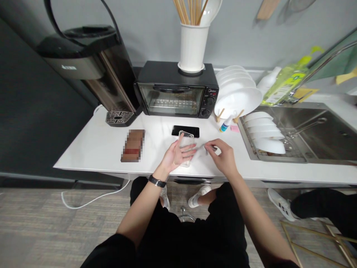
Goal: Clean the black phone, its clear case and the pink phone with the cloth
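My left hand (175,154) is palm up with its fingers spread, over or against a clear phone case (185,163). Whether the case rests on the counter or touches the hand is hard to tell. The case's upper end, with its camera cutout, overlaps the lower edge of a black smartphone (195,131) lying flat. To the right, my right hand (224,156) is closed in a pinch just above the white counter (158,136). A small greyish thing shows at its fingertips, too small to name.
A blurred brown object (133,146) lies left. Behind stand a drink dispenser (111,74), a toaster oven (173,98) with a white utensil holder (193,46), and racked plates (237,96). Right are a small tube (225,124) and a sink (312,139) with bowls (264,130). Another person's leg (315,203) shows.
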### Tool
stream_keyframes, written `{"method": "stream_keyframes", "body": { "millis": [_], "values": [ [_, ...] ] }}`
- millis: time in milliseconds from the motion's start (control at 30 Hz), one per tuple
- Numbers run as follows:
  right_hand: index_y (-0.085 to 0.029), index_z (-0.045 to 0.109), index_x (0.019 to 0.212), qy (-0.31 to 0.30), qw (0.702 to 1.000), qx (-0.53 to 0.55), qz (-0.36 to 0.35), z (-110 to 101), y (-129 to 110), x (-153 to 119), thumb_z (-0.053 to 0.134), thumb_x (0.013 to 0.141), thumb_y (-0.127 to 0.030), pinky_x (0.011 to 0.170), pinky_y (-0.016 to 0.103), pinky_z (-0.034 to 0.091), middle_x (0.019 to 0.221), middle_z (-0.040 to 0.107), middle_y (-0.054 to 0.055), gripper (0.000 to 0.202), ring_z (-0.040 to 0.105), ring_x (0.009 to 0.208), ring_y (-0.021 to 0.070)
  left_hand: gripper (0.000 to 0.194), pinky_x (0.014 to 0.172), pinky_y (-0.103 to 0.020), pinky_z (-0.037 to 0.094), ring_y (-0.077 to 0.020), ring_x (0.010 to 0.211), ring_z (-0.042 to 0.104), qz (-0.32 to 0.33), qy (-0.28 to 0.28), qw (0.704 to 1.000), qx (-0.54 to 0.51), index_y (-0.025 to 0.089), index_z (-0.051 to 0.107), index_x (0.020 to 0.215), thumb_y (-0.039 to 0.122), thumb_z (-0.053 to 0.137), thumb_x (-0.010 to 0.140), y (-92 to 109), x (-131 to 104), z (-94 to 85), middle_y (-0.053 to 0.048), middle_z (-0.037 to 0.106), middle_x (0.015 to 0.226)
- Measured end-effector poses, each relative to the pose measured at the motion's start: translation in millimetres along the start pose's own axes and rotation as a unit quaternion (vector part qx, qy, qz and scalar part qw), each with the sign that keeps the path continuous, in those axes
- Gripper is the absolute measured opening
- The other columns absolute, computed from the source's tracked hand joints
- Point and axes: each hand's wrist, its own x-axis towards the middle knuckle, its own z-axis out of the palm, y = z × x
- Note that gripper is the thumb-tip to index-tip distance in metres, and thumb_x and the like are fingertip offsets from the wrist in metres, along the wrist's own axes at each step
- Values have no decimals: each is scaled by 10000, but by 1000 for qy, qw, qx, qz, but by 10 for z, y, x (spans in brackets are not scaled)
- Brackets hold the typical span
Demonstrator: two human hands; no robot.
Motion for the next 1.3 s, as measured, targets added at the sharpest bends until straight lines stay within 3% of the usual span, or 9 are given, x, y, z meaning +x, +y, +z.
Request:
{"method": "stream_keyframes", "body": {
  "millis": [133, 233, 400, 600, 667, 767, 900, 1100, 1300],
  "values": [
    [-226, 751, 1090, -20, 997, -61, -41, 426, -258, 343, 615, 1054, -281, 824, 309, 550, 1052, 781, 57, 151, 724, 939, 207, 497, 949, -479, 590, -227, 793, 755, -13, 20, 999, -31, 234, 532, 1543, 386, 434, 1081, 3, 23, 20, -98, 789, 1033],
    [-223, 746, 1198, -23, 992, -119, -36, 704, -252, 371, 597, 1065, -299, 873, 341, 575, 1131, 786, 79, 214, 721, 1039, 242, 362, 905, -446, 607, -201, 727, 706, -4, 44, 997, -64, 179, 681, 1281, 340, 429, 1075, 4, 9, 66, -62, 768, 907],
    [-222, 671, 1431, -62, 985, -121, -103, 800, -101, 116, 625, 1051, -358, 1083, 461, 558, 1425, 683, 124, 406, 617, 1277, 302, 320, 776, -277, 579, -163, 814, 735, 30, 66, 990, -122, 197, 705, 1245, 269, 469, 1041, -21, -14, 78, -39, 784, 979],
    [-234, 709, 1395, -30, 978, -197, -57, 952, -98, 281, 510, 1066, -183, 904, 429, 567, 1240, 706, 120, 388, 612, 1034, 279, 396, 711, -340, 589, -220, 701, 720, -12, 58, 995, -76, 189, 683, 926, 353, 356, 1078, -37, 15, 27, -96, 746, 797],
    [-239, 703, 1395, -33, 975, -211, -68, 1008, -123, 322, 486, 1083, -199, 895, 413, 552, 1219, 699, 117, 382, 604, 1036, 275, 405, 692, -305, 573, -193, 658, 697, -7, 63, 995, -79, 191, 700, 963, 333, 342, 1088, -40, 29, 26, -68, 732, 764],
    [-235, 723, 1332, -72, 970, -206, -108, 1011, -174, 210, 464, 1104, -226, 894, 392, 537, 1155, 701, 106, 345, 603, 1021, 263, 401, 759, -258, 566, -157, 757, 732, 32, 62, 993, -100, 202, 703, 1290, 302, 358, 1112, -47, 28, 34, -46, 773, 912],
    [-229, 734, 1249, -150, 960, -173, -160, 858, -278, -152, 473, 1097, -187, 883, 363, 534, 1074, 699, 78, 305, 603, 978, 237, 555, 883, -338, 584, -247, 1044, 779, 36, 51, 996, -63, 348, 397, 1669, 492, 382, 1133, -50, -18, 50, -116, 779, 1193],
    [-151, 731, 1215, -176, 935, -254, -177, 574, -363, -440, 524, 1032, -83, 865, 399, 532, 1034, 690, 105, 284, 578, 952, 266, 648, 856, -369, 594, -294, 1158, 747, 41, 46, 997, -45, 479, 222, 1710, 591, 409, 1100, -49, -42, 51, -166, 701, 1387],
    [-144, 752, 1162, -104, 941, -313, -72, 690, -270, -72, 522, 1005, -71, 835, 434, 527, 1081, 672, 161, 288, 566, 961, 300, 612, 795, -314, 600, -190, 874, 746, 36, 22, 999, -21, 455, 339, 1681, 557, 481, 1095, -69, -30, 36, -78, 758, 1121]
  ]
}}
